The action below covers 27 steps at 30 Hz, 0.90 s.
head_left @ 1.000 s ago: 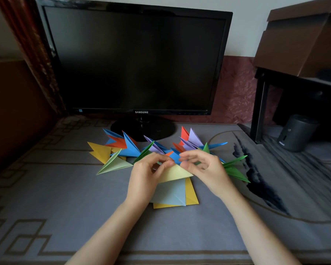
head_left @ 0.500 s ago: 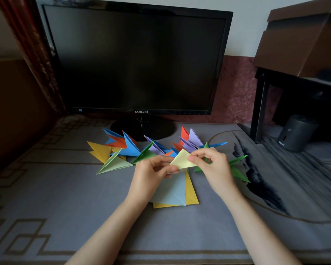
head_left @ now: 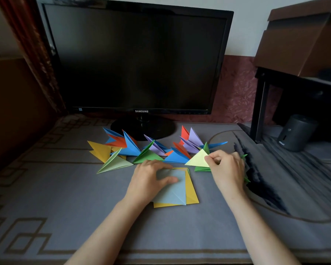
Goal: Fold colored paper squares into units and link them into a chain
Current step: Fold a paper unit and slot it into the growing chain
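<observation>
Pinched in right grip [head_left: 225,169]: pale yellow folded unit [head_left: 198,159], clamped at its right corner between thumb and curled fingers, point aimed left. Seemingly lifted just clear of the tabletop [head_left: 65,207], right in front of the row of finished units [head_left: 141,148].

Pressed flat under left grip [head_left: 149,178]: stack of paper squares [head_left: 191,194], fingers straight and spread, thumb on the light blue top sheet [head_left: 172,190], clamped on nothing.

Handling, as a judgement:
- Judged very light, thin and easily creased or torn.
- Judged stiff only along folded edges, floppy in open flaps.
- Best taken by a creased edge or corner, lightly, so as not to crush the pocket needed for linking.
- Likely slippery sheet on sheet, so worth pinning the stack while sliding one square off.

Hard to make out:
- Could not count squares in the stack; only blue top and yellow beneath showing.
- Could not tell which units in the row were linked and which just leaned together.
- Partly hidden behind right grip: green units [head_left: 202,169].
- Could not see the fold layers inside the yellow unit.
- Cut off at frame edge: cardboard box [head_left: 304,39] at right.
- Too dark to read: tabletop to the right of the right grip, and the blank monitor [head_left: 138,60] screen.
</observation>
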{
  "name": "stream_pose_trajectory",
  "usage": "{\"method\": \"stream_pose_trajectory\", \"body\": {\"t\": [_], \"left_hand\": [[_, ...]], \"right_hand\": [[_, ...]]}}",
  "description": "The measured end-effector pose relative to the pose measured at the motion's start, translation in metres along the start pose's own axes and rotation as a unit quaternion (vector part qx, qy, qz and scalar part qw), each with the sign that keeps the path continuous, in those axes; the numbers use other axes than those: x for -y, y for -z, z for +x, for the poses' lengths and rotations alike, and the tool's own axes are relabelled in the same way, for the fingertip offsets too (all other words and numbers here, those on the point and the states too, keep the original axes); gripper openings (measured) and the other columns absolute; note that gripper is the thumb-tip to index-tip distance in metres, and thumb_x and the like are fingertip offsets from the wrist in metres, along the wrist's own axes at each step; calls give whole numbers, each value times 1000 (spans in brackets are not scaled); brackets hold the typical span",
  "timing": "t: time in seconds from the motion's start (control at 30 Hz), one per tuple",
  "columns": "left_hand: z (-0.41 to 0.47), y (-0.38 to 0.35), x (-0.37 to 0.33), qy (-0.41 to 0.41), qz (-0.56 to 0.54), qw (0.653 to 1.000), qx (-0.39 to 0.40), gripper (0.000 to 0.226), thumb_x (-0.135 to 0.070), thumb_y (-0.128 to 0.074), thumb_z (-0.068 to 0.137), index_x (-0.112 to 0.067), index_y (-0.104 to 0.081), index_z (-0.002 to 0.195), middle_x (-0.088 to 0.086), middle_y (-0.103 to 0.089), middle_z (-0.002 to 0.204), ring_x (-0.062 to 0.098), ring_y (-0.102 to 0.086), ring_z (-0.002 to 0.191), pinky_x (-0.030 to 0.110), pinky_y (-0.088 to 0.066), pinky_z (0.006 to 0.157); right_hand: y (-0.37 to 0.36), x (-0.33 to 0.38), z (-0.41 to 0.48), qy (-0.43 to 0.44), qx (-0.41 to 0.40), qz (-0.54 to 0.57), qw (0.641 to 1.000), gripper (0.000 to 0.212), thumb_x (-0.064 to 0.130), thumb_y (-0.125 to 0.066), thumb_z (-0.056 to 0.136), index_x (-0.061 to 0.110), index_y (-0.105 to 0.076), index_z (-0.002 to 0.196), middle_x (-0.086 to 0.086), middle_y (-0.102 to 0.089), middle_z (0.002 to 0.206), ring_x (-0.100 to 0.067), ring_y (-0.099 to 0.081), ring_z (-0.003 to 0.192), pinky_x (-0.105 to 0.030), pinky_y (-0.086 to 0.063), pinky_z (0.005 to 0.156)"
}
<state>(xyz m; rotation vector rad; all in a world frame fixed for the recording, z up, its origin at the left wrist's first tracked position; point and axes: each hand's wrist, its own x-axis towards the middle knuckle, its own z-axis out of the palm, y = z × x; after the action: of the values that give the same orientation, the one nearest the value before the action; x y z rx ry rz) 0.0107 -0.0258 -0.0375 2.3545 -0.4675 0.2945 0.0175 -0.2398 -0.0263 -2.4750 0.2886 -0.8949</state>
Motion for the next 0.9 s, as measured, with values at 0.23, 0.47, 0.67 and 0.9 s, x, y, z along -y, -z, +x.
{"method": "stream_pose_trajectory", "body": {"t": [0.23, 0.47, 0.67, 0.9], "left_hand": [[2, -3, 3, -1, 55, 998, 16, 57, -67, -66, 67, -35, -66, 114, -5, -63, 116, 18, -49, 110, 31, -35, 95], [2, -2, 0, -8, 19, 1000, -24, 53, -54, -78, 63, -31, -70, 110, -4, -62, 108, 19, -51, 107, 34, -38, 94], [2, -5, 3, -5, -77, 995, -65, 48, -21, -87, 60, -23, -72, 106, -14, -52, 94, 11, -54, 91, 25, -44, 87], [0, 2, -4, 8, -139, 986, -95, 28, -9, -80, 70, -21, -73, 94, -13, -63, 76, -2, -54, 76, 6, -38, 67]], "right_hand": [[-4, -9, 1, -7, 17, -106, 994, 15, 30, -69, 81, 20, -69, 92, -3, -67, 96, -30, -45, 101, -38, -31, 87], [-1, 2, 1, 69, -121, 40, 989, 4, 25, -67, 84, 22, -68, 86, 1, -63, 91, -27, -44, 93, -39, -32, 82], [-2, -1, 3, 37, -96, 48, 994, 9, 29, -66, 85, 21, -68, 89, 1, -66, 92, -27, -47, 93, -39, -32, 81], [-1, -3, 3, -3, 18, 42, 999, 18, 25, -74, 79, 17, -69, 94, 3, -66, 72, -30, -48, 88, -35, -31, 81]]}}
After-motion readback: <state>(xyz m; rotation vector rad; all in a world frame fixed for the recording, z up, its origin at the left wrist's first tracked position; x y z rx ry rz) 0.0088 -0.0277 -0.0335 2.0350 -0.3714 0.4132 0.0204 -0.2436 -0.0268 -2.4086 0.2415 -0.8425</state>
